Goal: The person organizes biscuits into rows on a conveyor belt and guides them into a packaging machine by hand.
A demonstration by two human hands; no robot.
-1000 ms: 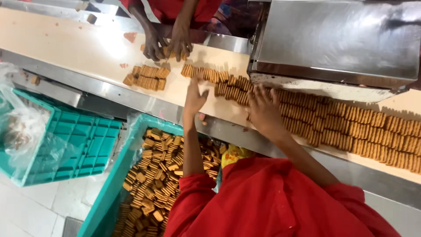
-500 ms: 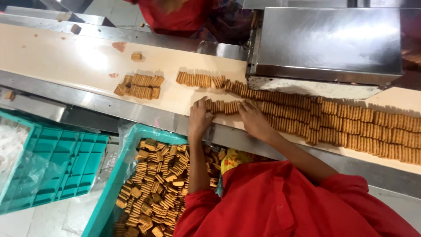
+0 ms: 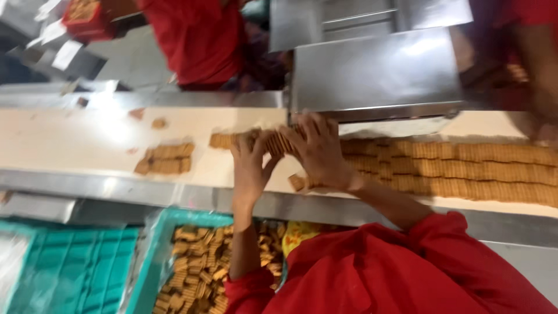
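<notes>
Teal crate [image 3: 148, 273] of loose biscuits sits below a pale conveyor belt [image 3: 70, 145]. Above it, the left hand [image 3: 251, 166] and right hand [image 3: 317, 152] press a short row of biscuits [image 3: 278, 142] between spread fingers, beside longer biscuit rows [image 3: 465, 168] leaving a steel machine [image 3: 372, 75].

1. The whole frame is soft with motion blur; edges smear sideways, most of all along the top and the left.
2. Light comes from above and is bright. It washes the pale belt [image 3: 87, 139] nearly white on the left.
3. Glare streaks across the steel hood [image 3: 378, 72] and along the metal rail [image 3: 116, 189] below the belt.
4. The left hand [image 3: 250, 168] and right hand [image 3: 317, 151] are blurred, their fingers hard to separate from the biscuits [image 3: 453, 166].
5. The teal crate [image 3: 70, 273] and the lower corners sit dimmer, in shade.
6. Red sleeves [image 3: 395, 273] look saturated and flat, with little fold detail.
</notes>
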